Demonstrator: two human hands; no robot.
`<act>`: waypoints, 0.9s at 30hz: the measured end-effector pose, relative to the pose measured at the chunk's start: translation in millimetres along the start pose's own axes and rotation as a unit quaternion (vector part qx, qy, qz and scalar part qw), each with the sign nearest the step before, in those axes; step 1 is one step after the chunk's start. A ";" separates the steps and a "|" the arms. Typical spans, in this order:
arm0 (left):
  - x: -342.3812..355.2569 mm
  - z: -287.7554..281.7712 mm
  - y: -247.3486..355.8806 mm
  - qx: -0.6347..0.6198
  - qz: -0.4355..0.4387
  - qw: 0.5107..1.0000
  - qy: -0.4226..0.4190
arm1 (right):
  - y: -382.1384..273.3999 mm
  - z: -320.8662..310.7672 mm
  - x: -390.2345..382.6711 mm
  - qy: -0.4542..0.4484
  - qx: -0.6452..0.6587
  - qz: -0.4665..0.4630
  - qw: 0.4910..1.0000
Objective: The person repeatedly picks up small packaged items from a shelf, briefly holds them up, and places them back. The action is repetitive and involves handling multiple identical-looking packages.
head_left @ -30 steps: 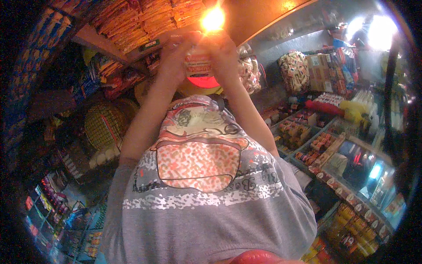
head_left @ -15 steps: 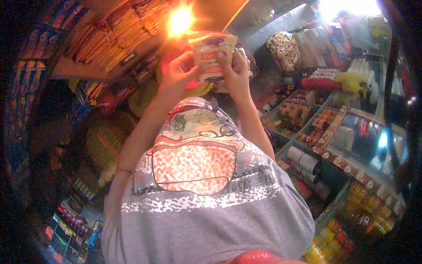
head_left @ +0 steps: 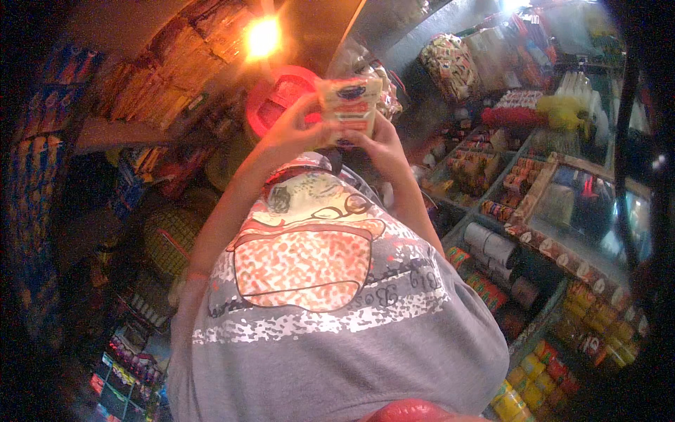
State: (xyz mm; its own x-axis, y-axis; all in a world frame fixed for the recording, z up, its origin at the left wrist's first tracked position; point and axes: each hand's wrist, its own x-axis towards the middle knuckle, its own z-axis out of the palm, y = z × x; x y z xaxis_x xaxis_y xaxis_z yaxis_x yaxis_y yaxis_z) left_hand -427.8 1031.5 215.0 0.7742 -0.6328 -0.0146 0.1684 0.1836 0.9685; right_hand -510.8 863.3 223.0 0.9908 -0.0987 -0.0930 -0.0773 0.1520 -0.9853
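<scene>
A cream packet with red and blue print is held up in front of my chest, at the top middle. My left hand grips its left side, with the fingers wrapped around it and blurred by motion. On the lower right edge, my right hand has its thumb against the front, and its other fingers are mostly hidden behind. Just beyond my left hand shows a round red lid-like thing, partly covered by that hand. Behind the packet is a clear plastic bag.
A glowing lamp shines at the top, beside stacked orange-lit packets. Blue packets hang at the far left. On the right run divided shelves of small goods, a wood-framed glass pane and pale rolls.
Both hands have come lower and nearer my body with the packet, which sits slightly further right. More of the red round thing now shows. My right thumb has slid down the packet's front.
</scene>
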 end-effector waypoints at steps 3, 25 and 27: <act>-15.3 -3.4 -2.2 0.147 0.009 0.988 0.053 | 64.1 -64.5 -22.4 0.133 -0.051 0.093 0.985; -474.0 -184.9 -128.2 0.582 -0.290 0.484 0.586 | 205.2 -148.1 -24.7 -0.134 -0.376 0.255 0.881; -489.2 -191.6 -148.9 0.591 -0.423 0.513 0.456 | 196.8 -144.1 -25.5 -0.105 -0.331 0.288 0.893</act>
State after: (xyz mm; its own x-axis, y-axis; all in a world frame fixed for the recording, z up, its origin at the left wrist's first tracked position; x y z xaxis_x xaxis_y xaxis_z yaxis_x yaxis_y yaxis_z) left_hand -714.8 1457.9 30.3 0.7836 0.6048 -0.1420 0.6093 -0.7928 -0.0144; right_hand -567.2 754.0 10.8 0.7593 0.0048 -0.6508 -0.5609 -0.5022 -0.6581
